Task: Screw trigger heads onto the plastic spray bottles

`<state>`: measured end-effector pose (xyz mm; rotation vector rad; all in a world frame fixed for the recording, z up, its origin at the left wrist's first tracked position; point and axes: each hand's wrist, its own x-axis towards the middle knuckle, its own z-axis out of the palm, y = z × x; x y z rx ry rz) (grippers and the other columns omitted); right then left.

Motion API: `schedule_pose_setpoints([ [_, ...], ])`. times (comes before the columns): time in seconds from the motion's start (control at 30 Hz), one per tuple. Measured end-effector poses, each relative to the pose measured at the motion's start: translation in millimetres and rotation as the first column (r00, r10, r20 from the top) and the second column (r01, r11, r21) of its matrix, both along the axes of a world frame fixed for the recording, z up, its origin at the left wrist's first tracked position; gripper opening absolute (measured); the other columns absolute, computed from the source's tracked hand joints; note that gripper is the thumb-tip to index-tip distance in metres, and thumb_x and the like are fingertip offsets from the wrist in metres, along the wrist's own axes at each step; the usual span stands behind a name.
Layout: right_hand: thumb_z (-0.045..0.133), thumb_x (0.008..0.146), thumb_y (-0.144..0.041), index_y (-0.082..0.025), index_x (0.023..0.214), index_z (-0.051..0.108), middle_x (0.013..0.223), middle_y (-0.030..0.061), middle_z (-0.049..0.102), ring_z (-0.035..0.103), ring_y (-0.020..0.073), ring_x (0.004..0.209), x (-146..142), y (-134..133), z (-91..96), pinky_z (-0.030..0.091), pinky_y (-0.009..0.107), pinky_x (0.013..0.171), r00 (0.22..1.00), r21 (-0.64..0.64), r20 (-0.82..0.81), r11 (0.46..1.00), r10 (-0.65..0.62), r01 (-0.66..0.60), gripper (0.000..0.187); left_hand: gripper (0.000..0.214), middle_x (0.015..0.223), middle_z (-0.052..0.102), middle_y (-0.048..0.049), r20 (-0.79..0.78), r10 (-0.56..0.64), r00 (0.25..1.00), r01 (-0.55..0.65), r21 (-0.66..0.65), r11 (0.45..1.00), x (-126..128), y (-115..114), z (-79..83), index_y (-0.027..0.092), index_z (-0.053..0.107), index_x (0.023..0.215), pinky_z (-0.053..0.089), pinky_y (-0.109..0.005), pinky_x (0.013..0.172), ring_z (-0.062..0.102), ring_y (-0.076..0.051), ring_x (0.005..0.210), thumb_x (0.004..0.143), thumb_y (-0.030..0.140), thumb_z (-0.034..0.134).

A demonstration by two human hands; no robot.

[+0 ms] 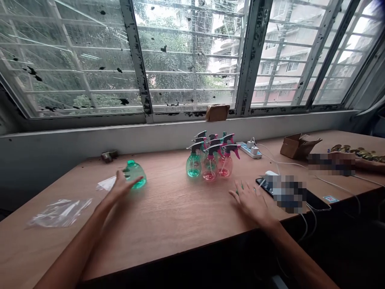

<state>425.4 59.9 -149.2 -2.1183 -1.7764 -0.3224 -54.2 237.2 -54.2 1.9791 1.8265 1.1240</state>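
On the left of the table, my left hand [122, 185] grips a green see-through bottle [138, 173] that has no spray head on it. The bottle leans slightly and looks a little blurred. My right hand [251, 202] lies on the tabletop with its fingers spread, holding nothing. Between the hands, farther back, stands a tight group of spray bottles with black and pink trigger heads. A green spray bottle [193, 165] is at its left front, and a pink spray bottle [225, 165] at its right. Those behind are partly hidden.
Left lie a clear plastic bag [61, 212] and a white paper [106, 183]. Right are a phone [315, 199], white cables, a power strip [252, 150], an open cardboard box [296, 145] and gold-coloured pieces [357, 151]. A brown block [218, 112] sits on the windowsill.
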Motion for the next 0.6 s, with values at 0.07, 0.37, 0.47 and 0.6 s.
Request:
schedule_pose_setpoints([
  [0.07,0.064,0.112,-0.034,-0.005,0.153,0.069,0.162,0.0366,0.062,0.061,0.0550,0.148,-10,-22,-12.0,0.045,0.075,0.120,0.999,-0.019,0.032,1.000,0.021,-0.020,0.050,0.039,0.140,0.074,-0.0118,0.034,-0.111,0.993,0.113,-0.058,0.992,19,-29,-15.7,0.019,0.069,0.142,0.068,-0.050,0.096,0.078,-0.029,0.115,0.108,0.035,0.077],
  [0.37,0.078,0.107,-0.045,-0.022,0.161,0.063,0.163,0.0187,0.068,0.067,0.0397,0.146,-38,-73,-30.2,0.061,0.054,0.116,0.895,0.005,0.034,0.896,0.444,-0.445,0.061,0.090,0.169,0.054,-0.0253,0.073,-0.304,0.950,0.303,0.018,0.953,107,-205,-110.9,0.023,0.032,0.170,0.046,-0.072,0.127,0.055,-0.049,0.157,0.099,0.056,0.075],
  [0.47,0.089,0.099,-0.040,-0.020,0.158,0.065,0.156,0.0209,0.072,0.073,0.0418,0.136,-49,-81,-18.8,0.065,0.055,0.112,0.754,0.044,-0.011,0.754,0.656,-0.655,0.067,0.091,0.172,0.051,-0.0270,0.075,-0.312,0.947,0.312,0.013,0.950,110,-208,-112.2,0.023,0.025,0.172,0.046,-0.077,0.125,0.055,-0.050,0.157,0.101,0.055,0.074],
  [0.6,0.066,0.107,-0.007,-0.024,0.156,0.066,0.145,0.0171,0.078,0.080,0.0332,0.119,-60,-94,-0.6,0.068,0.046,0.104,0.569,0.144,-0.130,0.584,0.812,-0.799,0.053,0.079,0.160,0.066,-0.0191,0.078,-0.448,0.891,0.450,-0.018,0.893,101,-197,-99.2,0.031,0.040,0.164,0.055,-0.065,0.123,0.066,-0.043,0.149,0.098,0.048,0.081],
])
